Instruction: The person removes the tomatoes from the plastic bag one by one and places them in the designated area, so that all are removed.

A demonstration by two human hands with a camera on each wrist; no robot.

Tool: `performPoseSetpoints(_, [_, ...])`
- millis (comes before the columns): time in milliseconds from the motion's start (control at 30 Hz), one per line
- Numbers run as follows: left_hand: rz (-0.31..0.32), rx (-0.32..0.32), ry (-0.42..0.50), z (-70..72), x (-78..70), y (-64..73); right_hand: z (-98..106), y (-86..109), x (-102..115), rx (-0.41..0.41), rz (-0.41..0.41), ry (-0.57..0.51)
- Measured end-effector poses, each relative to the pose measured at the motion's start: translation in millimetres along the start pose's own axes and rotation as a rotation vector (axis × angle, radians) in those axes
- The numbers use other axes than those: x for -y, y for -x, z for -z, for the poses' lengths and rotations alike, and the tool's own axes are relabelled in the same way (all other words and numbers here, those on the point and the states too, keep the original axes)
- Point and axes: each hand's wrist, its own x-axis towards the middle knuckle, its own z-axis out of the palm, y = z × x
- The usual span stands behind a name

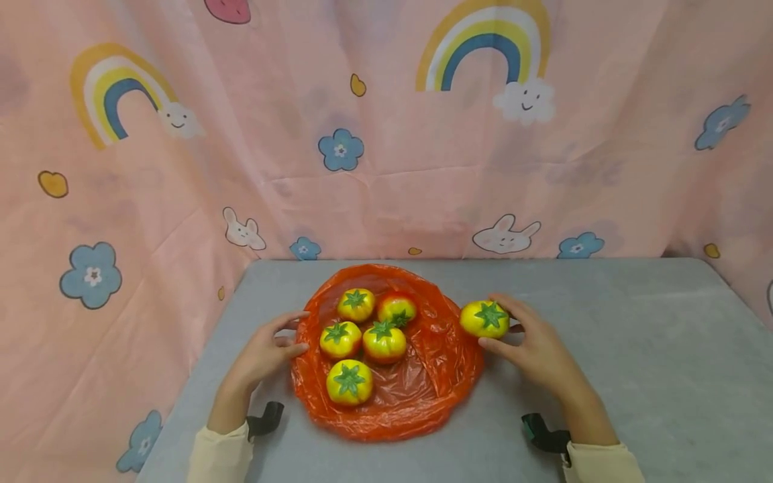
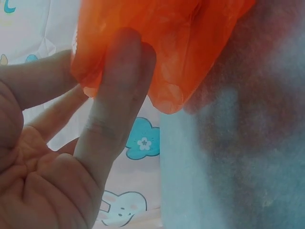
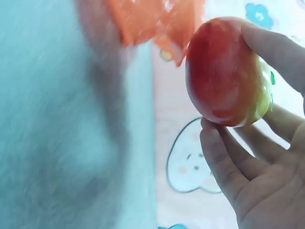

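Observation:
An orange-red plastic bag (image 1: 417, 419) lies spread open on the table, its rim rolled into a ring. Inside, on its left half, sit several yellow-and-red tomatoes (image 1: 349, 382) with green star-shaped tops. My left hand (image 1: 270, 349) pinches the bag's left rim, and in the left wrist view thin orange film (image 2: 167, 62) passes between thumb and fingers. At the bag's right edge, my right hand (image 1: 531, 339) holds another tomato (image 1: 485, 318) by its sides. The right wrist view shows that tomato's smooth red underside (image 3: 221, 71), with the fingers (image 3: 221, 157) spread around it.
The grey table (image 1: 664, 369) extends to the right of the bag. A pink curtain (image 1: 386, 201) printed with rainbows, flowers and rabbits hangs behind the table and along its left side. Dark wrist mounts (image 1: 546, 436) protrude inward from both sleeves.

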Motion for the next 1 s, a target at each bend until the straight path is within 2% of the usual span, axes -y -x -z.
performPoseSetpoints(100, [0.002, -0.002, -0.005, -0.9, 1.8, 1.0, 0, -1.5, -10, -0.012, -0.015, 0.004])
performPoseSetpoints(300, [0.028, -0.009, -0.002, -3.0, 5.0, 2.1, -2, -13.1, -24, 0.017, -0.073, 0.011])
performPoseSetpoints(567, [-0.007, -0.008, -0.008, -1.4, 5.2, -1.4, 2, -32.2, -35, 0.037, -0.119, 0.048])
performPoseSetpoints(767, [0.002, -0.021, -0.045, -0.7, 5.0, -0.2, 1, -33.8, -37, 0.048, -0.146, 0.050])
performPoseSetpoints(1000, [-0.004, -0.023, -0.045, -0.8, 5.9, -1.9, -2, -31.5, -41, 0.033, -0.174, 0.035])
